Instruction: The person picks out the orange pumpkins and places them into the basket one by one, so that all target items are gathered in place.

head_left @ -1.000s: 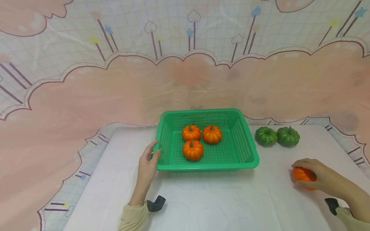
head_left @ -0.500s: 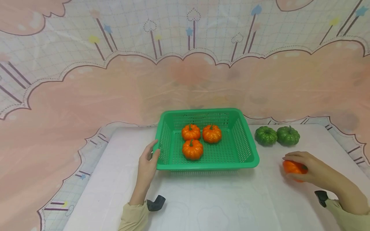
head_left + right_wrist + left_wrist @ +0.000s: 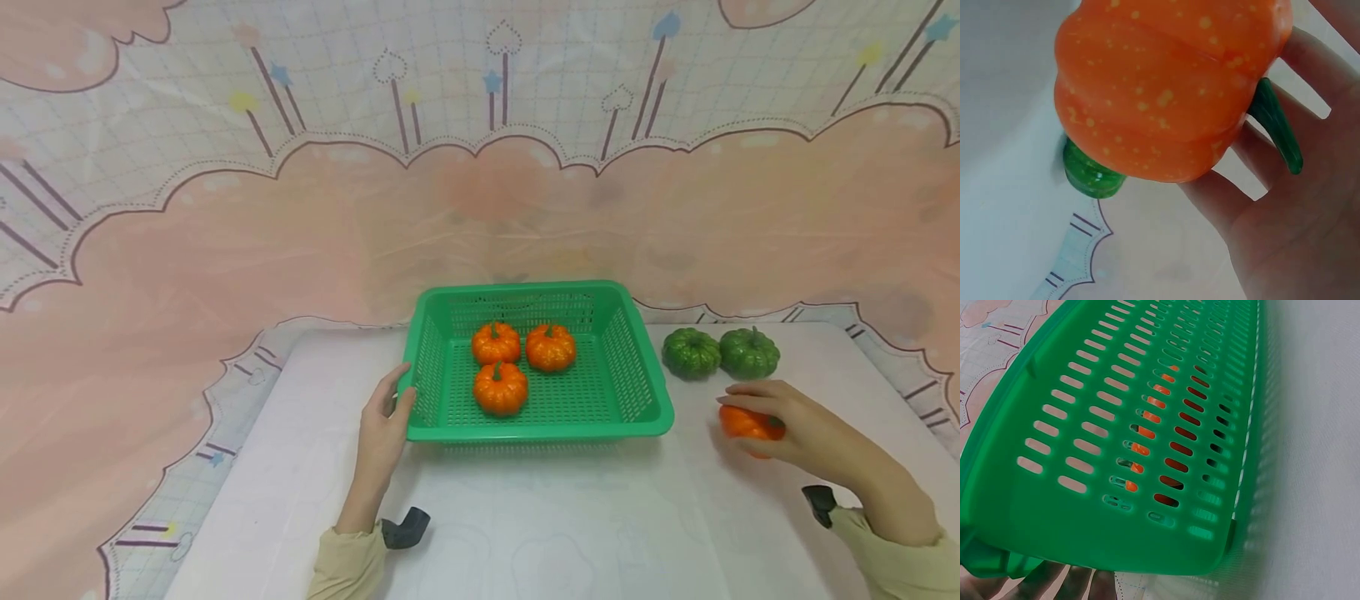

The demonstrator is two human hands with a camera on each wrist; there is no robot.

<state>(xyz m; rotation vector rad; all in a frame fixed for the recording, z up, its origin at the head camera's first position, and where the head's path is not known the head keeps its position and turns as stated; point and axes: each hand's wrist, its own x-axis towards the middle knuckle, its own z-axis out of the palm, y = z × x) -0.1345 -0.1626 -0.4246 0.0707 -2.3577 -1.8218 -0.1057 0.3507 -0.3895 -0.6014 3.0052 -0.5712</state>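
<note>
My right hand (image 3: 817, 433) grips a small orange pumpkin (image 3: 745, 422) over the right part of the table. In the right wrist view the fingers wrap round the pumpkin (image 3: 1166, 94), whose green stem points toward the palm. My left hand (image 3: 381, 437) holds the left rim of a green plastic basket (image 3: 540, 432), with its fingertips showing beneath the edge in the left wrist view. Inside the basket sit three orange pumpkins: a back left one (image 3: 495, 345), a back right one (image 3: 551, 348) and a front one (image 3: 500, 389).
Two green pumpkins stand side by side right of the basket, a left one (image 3: 691, 353) and a right one (image 3: 749, 352), just beyond my right hand. A white cloth covers the table (image 3: 555, 517). Behind rises a patterned pink curtain (image 3: 480, 217).
My right hand has carried the orange pumpkin left and farther from me, toward the basket and the green pumpkins. The left hand and the basket have stayed put.
</note>
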